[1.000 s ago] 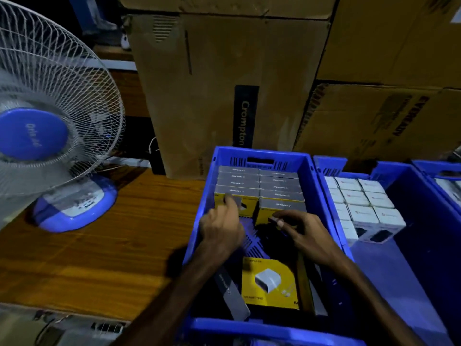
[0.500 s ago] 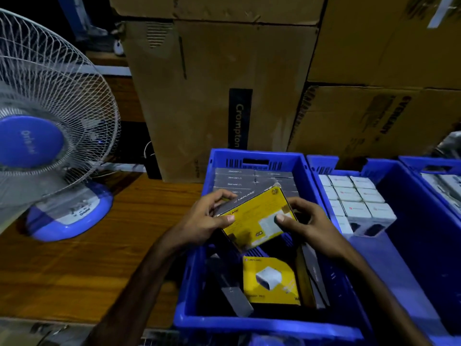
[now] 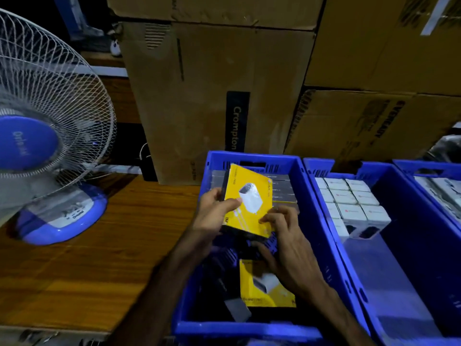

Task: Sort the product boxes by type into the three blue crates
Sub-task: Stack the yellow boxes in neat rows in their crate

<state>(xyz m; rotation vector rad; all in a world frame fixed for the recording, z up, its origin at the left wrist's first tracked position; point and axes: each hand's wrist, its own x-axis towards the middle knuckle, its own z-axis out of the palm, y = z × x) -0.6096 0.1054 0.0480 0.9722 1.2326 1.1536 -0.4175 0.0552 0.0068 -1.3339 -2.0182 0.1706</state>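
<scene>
While another yellow box (image 3: 267, 283) lies flat nearest me in the left crate (image 3: 249, 329), my left hand (image 3: 214, 216) and right hand (image 3: 287, 236) grasp the raised yellow box (image 3: 249, 201) above it; I'd stand it squarely against the far grey row (image 3: 282, 188).

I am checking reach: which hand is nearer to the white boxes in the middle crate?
The right hand. It is in the left crate, beside the wall shared with the white boxes. The left hand is beyond it, at that crate's far side.
</scene>
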